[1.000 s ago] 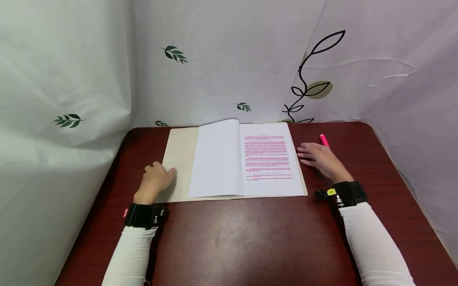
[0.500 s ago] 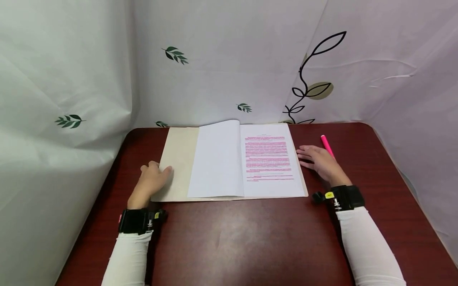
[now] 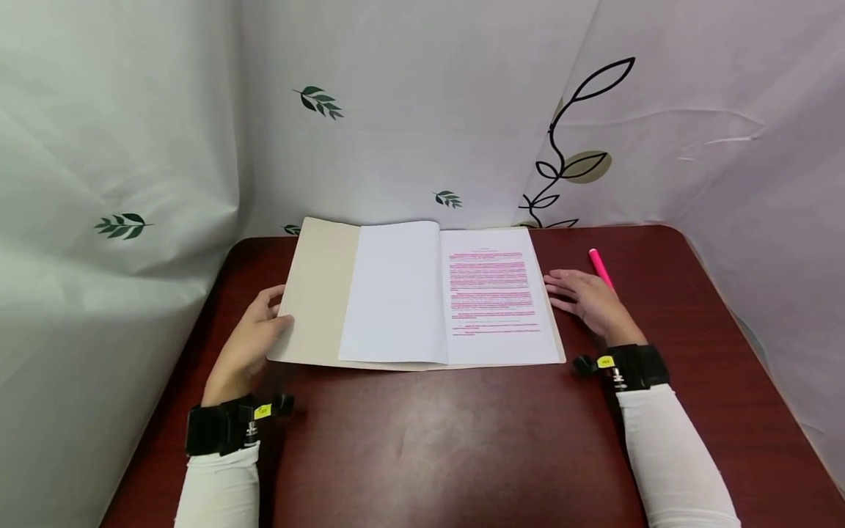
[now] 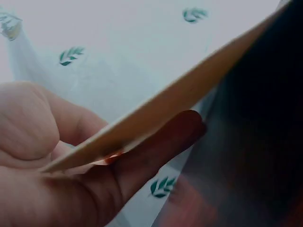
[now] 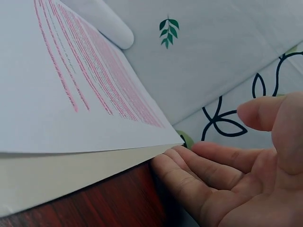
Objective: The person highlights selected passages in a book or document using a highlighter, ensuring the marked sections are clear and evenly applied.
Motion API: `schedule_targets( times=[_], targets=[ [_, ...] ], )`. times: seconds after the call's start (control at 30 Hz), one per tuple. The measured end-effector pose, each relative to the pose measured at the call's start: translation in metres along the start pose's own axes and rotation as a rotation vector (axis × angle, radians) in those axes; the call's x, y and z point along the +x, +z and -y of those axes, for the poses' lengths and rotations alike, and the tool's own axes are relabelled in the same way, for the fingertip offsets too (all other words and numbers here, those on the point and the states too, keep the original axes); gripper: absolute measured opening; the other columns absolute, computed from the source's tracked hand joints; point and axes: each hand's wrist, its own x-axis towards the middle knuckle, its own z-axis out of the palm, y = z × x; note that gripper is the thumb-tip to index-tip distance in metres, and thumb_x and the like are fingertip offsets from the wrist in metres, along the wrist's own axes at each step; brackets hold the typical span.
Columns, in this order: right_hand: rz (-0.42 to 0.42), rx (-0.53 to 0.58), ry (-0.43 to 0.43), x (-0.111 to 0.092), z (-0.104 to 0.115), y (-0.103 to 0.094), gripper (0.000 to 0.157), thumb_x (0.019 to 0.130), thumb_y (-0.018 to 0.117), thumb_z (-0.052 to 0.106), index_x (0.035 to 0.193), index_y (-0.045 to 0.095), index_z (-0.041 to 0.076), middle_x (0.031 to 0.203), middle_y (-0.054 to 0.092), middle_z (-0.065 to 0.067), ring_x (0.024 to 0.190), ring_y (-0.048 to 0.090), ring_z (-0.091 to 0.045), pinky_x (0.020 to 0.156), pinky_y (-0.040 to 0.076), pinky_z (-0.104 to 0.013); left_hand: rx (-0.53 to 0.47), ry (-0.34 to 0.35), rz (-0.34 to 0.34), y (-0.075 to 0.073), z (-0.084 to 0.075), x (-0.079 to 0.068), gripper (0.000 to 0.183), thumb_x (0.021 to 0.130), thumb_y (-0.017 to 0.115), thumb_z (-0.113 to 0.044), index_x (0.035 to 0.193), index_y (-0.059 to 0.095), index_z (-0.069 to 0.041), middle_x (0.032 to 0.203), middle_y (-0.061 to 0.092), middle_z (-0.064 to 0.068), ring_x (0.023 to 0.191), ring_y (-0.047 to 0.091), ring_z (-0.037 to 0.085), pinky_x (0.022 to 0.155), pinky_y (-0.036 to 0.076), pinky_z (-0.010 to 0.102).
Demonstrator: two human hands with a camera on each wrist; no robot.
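A cream folder [image 3: 320,293] lies spread on the table, its left cover raised and tilted. My left hand [image 3: 246,339] holds that cover by its outer edge, thumb on the inner face and fingers behind it. In the left wrist view the cover [image 4: 170,101] runs between thumb and fingers. Inside the folder are a blank turned-over sheet [image 3: 392,293] and a printed page [image 3: 491,293] with many lines marked in pink. My right hand [image 3: 594,304] rests at the folder's right side, its extended fingertips right at the edge in the right wrist view.
A pink highlighter [image 3: 600,267] lies just beyond the right hand. The dark red-brown table [image 3: 429,447] reaches back to a white curtain [image 3: 409,110] with leaf prints. More curtain hangs along the left and right sides.
My left hand has moved left and toward me, now gripping the folder's left cover and lifting it off the table. The right hand has shifted slightly toward me, fingertips staying by the right edge.
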Motion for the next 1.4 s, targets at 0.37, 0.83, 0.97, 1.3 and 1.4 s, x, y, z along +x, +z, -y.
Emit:
schedule_targets(
  times=[0.37,0.83,0.97,1.3,1.4],
  targets=[
    [0.017,-0.045,-0.038,0.000,-0.001,0.004,0.058,0.111,0.047,0.026,0.159,0.033,-0.005,0.163,0.035,-0.023,0.132,0.054,-0.018,0.097,0.054,-0.020,-0.434,0.158,0.081,0.009,-0.021,-0.017,0.073,0.101,0.037,0.010,0.165,0.007,-0.007,0.125,0.059,0.002,0.098,0.073,0.014,0.074,0.063,0.032],
    [0.023,0.065,-0.044,0.001,-0.003,0.004,0.059,0.108,0.054,0.020,0.155,0.035,-0.010,0.147,0.052,-0.017,0.110,0.066,-0.002,0.091,0.057,-0.020,-0.731,0.373,0.118,0.043,-0.040,-0.031,0.080,0.088,0.026,0.026,0.162,0.014,-0.003,0.152,0.042,0.009,0.125,0.058,0.015,0.093,0.055,0.025],
    [0.022,0.088,-0.050,0.001,-0.003,0.004,0.058,0.107,0.057,0.016,0.154,0.037,-0.010,0.127,0.066,0.000,0.106,0.068,0.000,0.090,0.057,-0.019,-0.776,0.431,0.141,0.049,-0.041,-0.034,0.084,0.084,0.025,0.028,0.162,0.016,-0.002,0.149,0.048,0.008,0.121,0.061,0.016,0.090,0.057,0.026],
    [0.026,0.022,-0.088,0.003,-0.006,0.007,0.053,0.104,0.060,0.006,0.149,0.042,-0.015,0.108,0.072,0.009,0.098,0.069,0.001,0.086,0.056,-0.015,-0.692,0.421,0.080,0.061,-0.046,-0.037,0.085,0.085,0.028,0.026,0.164,0.015,-0.005,0.151,0.038,0.010,0.119,0.058,0.015,0.087,0.058,0.025],
    [0.020,0.018,-0.079,0.004,-0.007,0.007,0.053,0.103,0.061,0.005,0.149,0.043,-0.014,0.106,0.072,0.011,0.097,0.069,0.002,0.086,0.056,-0.015,-0.657,0.413,0.056,0.064,-0.048,-0.038,0.086,0.085,0.028,0.026,0.164,0.013,-0.005,0.151,0.035,0.012,0.120,0.056,0.016,0.086,0.058,0.025]
  ],
)
